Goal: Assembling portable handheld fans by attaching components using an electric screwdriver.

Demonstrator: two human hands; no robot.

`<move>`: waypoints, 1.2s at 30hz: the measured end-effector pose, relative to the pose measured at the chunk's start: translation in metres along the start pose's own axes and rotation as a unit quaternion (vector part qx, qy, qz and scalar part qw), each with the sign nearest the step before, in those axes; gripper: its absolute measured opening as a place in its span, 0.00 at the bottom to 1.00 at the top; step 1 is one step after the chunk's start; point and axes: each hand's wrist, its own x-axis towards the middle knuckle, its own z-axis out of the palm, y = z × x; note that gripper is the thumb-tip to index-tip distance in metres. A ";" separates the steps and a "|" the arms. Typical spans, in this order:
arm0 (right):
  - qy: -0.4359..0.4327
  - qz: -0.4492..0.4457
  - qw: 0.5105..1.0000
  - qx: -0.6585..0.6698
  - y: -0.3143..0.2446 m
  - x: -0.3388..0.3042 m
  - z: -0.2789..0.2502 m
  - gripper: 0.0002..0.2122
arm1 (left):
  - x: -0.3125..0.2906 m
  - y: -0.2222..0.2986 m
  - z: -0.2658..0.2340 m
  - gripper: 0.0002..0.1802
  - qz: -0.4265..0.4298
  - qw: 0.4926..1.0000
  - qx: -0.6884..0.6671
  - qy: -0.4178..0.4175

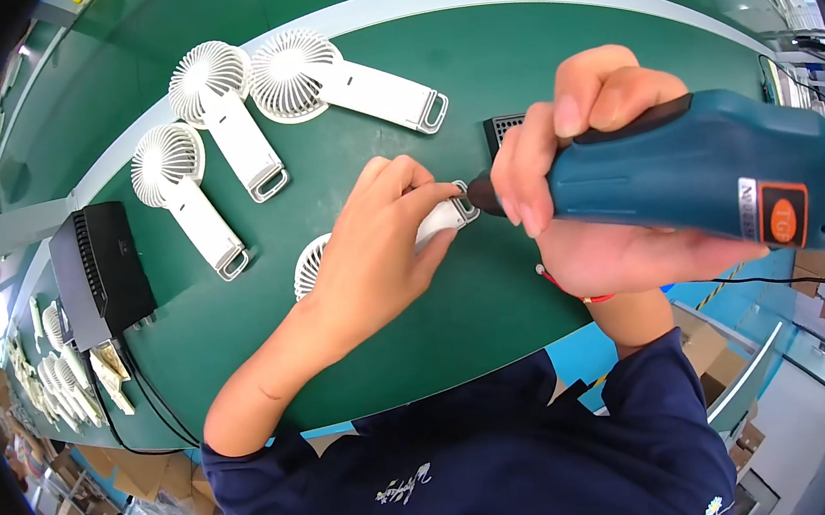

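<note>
My left hand is closed around the handle of a white handheld fan, which lies low over the green table. Part of its slotted round head shows behind the wrist. In my right hand is a teal electric screwdriver, held level with its dark tip pointing left. That tip meets, or almost meets, the loop end of the fan's handle; contact is hard to tell. Beyond my left hand lie three more white fans: one on the left, one in the middle and one on the right.
A black box-shaped device with cables stands at the table's left. A dark tray with small holes sits behind my right hand. More white fans lie at the far left. A black cable runs off to the right.
</note>
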 end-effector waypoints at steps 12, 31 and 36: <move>0.001 0.049 0.999 0.006 0.010 0.002 0.010 0.46 | -0.003 -0.004 0.002 0.19 -0.014 0.999 -0.029 0.013; 0.084 -0.066 0.994 -0.002 -0.048 -0.037 -0.067 0.42 | 0.002 0.007 0.006 0.19 -0.035 0.999 -0.030 -0.002; 0.094 -0.057 0.994 0.006 -0.042 -0.039 -0.060 0.42 | 0.004 0.009 0.009 0.20 -0.034 0.999 -0.033 0.003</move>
